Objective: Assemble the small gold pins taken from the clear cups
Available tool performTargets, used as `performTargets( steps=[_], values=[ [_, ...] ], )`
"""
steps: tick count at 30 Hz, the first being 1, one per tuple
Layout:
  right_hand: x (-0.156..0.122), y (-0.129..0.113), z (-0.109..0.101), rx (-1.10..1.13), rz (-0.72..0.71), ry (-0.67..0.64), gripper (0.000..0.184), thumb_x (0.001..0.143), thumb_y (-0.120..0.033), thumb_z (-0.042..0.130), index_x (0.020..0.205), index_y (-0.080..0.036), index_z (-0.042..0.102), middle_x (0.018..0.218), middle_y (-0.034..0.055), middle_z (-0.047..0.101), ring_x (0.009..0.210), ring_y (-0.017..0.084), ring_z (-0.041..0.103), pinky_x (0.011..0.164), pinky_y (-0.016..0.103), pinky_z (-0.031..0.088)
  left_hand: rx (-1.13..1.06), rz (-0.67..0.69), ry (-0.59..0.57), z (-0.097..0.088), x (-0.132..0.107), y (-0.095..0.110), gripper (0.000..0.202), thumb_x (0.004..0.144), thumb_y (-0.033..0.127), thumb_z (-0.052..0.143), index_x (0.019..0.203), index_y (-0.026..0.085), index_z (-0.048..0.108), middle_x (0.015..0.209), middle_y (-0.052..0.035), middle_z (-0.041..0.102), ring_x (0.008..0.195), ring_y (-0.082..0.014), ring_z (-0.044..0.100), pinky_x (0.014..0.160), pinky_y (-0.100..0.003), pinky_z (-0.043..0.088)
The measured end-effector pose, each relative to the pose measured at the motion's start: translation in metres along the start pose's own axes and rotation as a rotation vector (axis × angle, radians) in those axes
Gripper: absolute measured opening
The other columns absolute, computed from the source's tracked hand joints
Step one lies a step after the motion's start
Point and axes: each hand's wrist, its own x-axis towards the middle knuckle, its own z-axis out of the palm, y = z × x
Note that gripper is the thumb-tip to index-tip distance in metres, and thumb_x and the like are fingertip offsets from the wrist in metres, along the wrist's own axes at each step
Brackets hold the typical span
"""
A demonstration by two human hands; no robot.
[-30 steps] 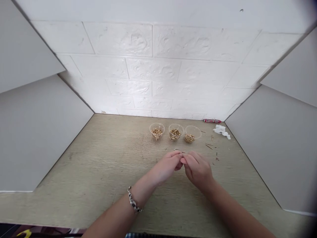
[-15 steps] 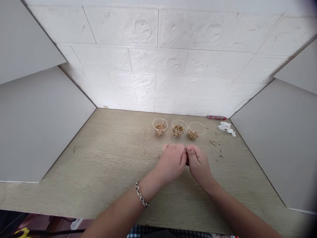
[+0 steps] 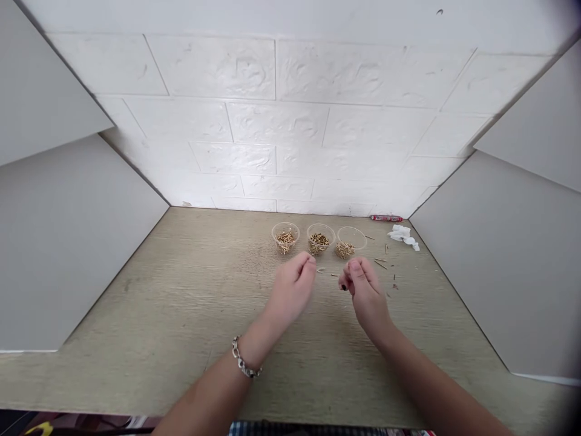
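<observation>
My left hand (image 3: 293,286), with a chain bracelet at the wrist, is closed in front of the left and middle cups. Thumb and forefinger are pressed together; anything inside is hidden. My right hand (image 3: 364,293) is curled with the thumb on top, near the right cup. A small black end (image 3: 344,287) shows at its fingers, but I cannot make out the rest. Behind the hands stand three clear plastic cups: a left cup (image 3: 285,227), a middle cup (image 3: 321,227) and a right cup (image 3: 352,231). Each contains many small gold-coloured metal pieces.
Thin gold-coloured rods (image 3: 380,263) and small dark bits (image 3: 394,286) lie right of the hands. Crumpled white tissue (image 3: 403,235) and a red pen-like stick (image 3: 386,218) are at the back right. Grey panels (image 3: 77,242) flank the wooden table (image 3: 190,327), with a white brick-patterned wall behind.
My hands were together and have separated, the left moving leftward. A small gold rod now shows on the table between them. The whole view has shifted slightly.
</observation>
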Motion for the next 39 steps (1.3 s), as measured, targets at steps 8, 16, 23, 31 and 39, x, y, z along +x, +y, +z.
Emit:
performTargets(
  steps=[8,16,23,31,39],
  values=[
    [-0.001,-0.007,-0.004,-0.240,0.029,0.022,0.041,0.084,-0.052,0.043,0.059,-0.019,0.038,0.054,-0.0037,0.036,0.052,0.011,0.035,0.049,0.024,0.030,-0.222,-0.098,0.089,-0.004,0.003,0.002,0.028,0.085,0.028,0.036,0.060,0.017,0.039,0.059,0.0032,0.038,0.059,-0.0103,0.036,0.057,-0.023,0.028],
    [0.034,-0.033,0.018,-0.007,-0.007,-0.145,0.042,0.085,-0.052,0.041,0.059,-0.020,0.036,0.052,-0.0033,0.038,0.051,0.011,0.042,0.048,0.024,0.037,-0.657,-0.250,-0.030,-0.003,0.008,-0.001,0.019,0.077,0.025,0.040,0.060,0.016,0.041,0.055,0.0038,0.035,0.050,-0.0076,0.030,0.051,-0.022,0.028],
    [0.046,-0.050,0.028,0.136,0.316,-0.364,0.035,0.075,-0.052,0.055,0.065,-0.020,0.045,0.054,-0.0059,0.042,0.046,0.010,0.050,0.041,0.025,0.049,-0.893,-0.330,-0.160,-0.001,0.007,0.000,0.019,0.076,0.028,0.047,0.062,0.016,0.040,0.053,0.0056,0.029,0.049,-0.0057,0.030,0.048,-0.019,0.026],
    [0.037,-0.039,0.018,0.167,0.327,-0.426,0.043,0.077,-0.052,0.053,0.054,-0.017,0.046,0.042,-0.0059,0.043,0.035,0.008,0.049,0.036,0.022,0.046,-0.827,-0.294,-0.234,0.003,0.006,-0.003,0.016,0.076,0.024,0.044,0.062,0.016,0.042,0.051,0.0055,0.035,0.047,-0.0060,0.037,0.048,-0.021,0.027],
    [0.020,-0.023,0.021,0.254,0.353,-0.328,0.039,0.076,-0.046,0.054,0.052,-0.018,0.041,0.042,-0.0069,0.042,0.034,0.008,0.047,0.034,0.022,0.047,-0.694,-0.292,-0.266,0.013,0.006,-0.008,0.023,0.079,0.026,0.040,0.058,0.017,0.039,0.053,0.0026,0.045,0.048,-0.0087,0.044,0.050,-0.024,0.031]
  ],
)
